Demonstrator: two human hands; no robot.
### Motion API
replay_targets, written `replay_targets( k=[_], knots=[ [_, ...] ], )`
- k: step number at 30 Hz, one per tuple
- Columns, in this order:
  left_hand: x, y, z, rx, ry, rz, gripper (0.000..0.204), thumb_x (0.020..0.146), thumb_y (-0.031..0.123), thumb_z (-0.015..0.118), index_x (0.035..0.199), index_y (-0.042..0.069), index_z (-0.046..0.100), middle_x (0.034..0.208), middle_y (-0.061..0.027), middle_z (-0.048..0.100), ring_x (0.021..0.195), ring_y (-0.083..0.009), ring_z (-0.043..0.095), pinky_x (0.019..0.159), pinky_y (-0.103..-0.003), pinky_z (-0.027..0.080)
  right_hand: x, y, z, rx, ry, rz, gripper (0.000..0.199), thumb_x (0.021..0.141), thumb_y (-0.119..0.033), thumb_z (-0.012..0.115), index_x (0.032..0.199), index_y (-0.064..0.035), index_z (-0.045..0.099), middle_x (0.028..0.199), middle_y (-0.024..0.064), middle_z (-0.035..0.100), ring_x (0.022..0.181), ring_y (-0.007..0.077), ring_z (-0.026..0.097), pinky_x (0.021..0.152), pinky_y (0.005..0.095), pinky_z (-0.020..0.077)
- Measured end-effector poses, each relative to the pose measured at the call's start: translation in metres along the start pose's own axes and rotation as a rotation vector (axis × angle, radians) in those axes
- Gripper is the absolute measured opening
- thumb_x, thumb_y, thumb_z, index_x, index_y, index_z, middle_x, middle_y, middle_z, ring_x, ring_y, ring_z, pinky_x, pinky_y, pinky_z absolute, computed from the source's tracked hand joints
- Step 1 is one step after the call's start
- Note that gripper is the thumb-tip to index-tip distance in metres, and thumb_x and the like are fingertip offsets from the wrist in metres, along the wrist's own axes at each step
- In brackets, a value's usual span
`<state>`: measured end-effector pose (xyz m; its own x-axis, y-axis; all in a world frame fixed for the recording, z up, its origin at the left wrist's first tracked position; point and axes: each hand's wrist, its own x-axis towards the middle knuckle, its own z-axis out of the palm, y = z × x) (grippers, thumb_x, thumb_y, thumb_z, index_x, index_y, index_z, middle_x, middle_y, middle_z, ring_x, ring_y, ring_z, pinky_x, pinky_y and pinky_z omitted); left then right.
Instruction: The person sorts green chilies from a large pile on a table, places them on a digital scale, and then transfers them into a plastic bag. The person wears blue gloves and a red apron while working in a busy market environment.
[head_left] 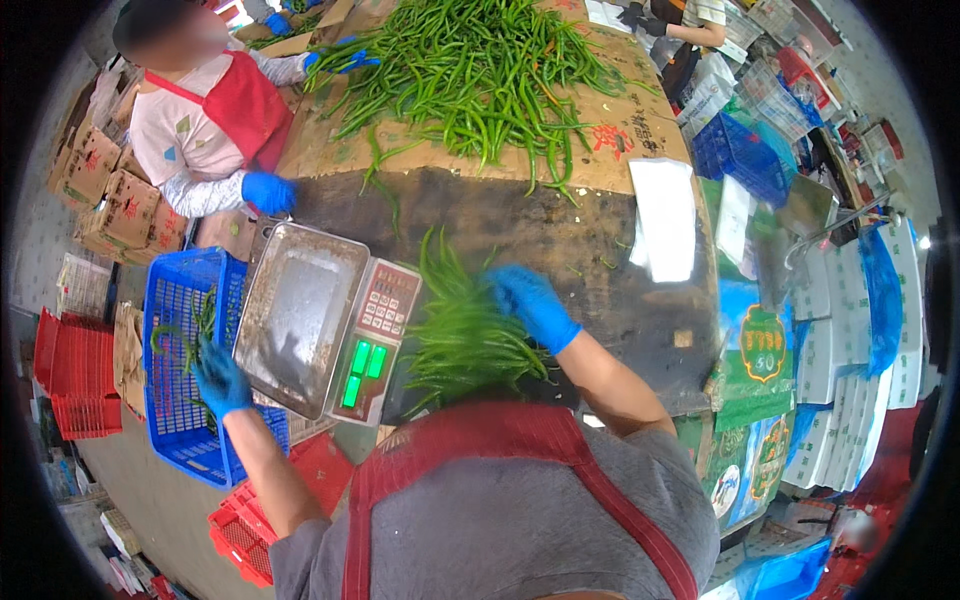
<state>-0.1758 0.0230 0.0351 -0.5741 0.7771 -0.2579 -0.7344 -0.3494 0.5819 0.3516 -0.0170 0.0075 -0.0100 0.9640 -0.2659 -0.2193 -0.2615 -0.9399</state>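
Note:
In its blue glove, my left hand [222, 376] reaches over the blue plastic basket [185, 455], left of the scale. Curved green chili peppers [176, 346] show at its fingers, which look closed round them. My right hand [535, 306], also blue-gloved, touches the right side of a heap of long green chili peppers [463, 325] in front of me. Its fingertips are blurred and partly hidden. Between the basket and the heap stands a digital scale [303, 310] with a bare metal pan and a lit green display.
Across the table [600, 350] lies a large pile of green chili peppers [465, 75] on cardboard. A co-worker [215, 110] in a red apron stands at the far left. White paper sheets [664, 220] lie right of my right hand. Red crates [75, 370] are stacked left.

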Motion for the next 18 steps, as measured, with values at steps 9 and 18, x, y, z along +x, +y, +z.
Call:
replay_targets(
  k=[9, 18],
  knots=[
    [-0.038, -0.042, -0.025, 0.079, -0.087, -0.170, 0.031, 0.096, 0.014, 0.044, 0.124, 0.007, 0.054, 0.113, -0.0062, 0.065, 0.095, -0.0102, 0.063, 0.091, -0.033, 0.046, 0.179, 0.003, -0.125, -1.047, 0.844, -0.188, 0.068, 0.077, -0.042, 0.070, 0.131, -0.0082, 0.045, 0.126, 0.0234, 0.047, 0.108, 0.0355, 0.053, 0.091, 0.0409, 0.0451],
    [-0.073, -0.076, 0.012, 0.266, -0.149, -0.240, 0.031, 0.093, 0.014, 0.051, 0.122, 0.009, 0.057, 0.093, 0.0005, 0.067, 0.074, -0.0086, 0.058, 0.085, -0.027, 0.045, 0.191, 0.004, -0.124, -1.137, 0.694, -0.032, 0.042, 0.076, -0.026, 0.066, 0.111, -0.0083, 0.050, 0.112, 0.0259, 0.053, 0.093, 0.0435, 0.056, 0.079, 0.0486, 0.0485]
  ],
)
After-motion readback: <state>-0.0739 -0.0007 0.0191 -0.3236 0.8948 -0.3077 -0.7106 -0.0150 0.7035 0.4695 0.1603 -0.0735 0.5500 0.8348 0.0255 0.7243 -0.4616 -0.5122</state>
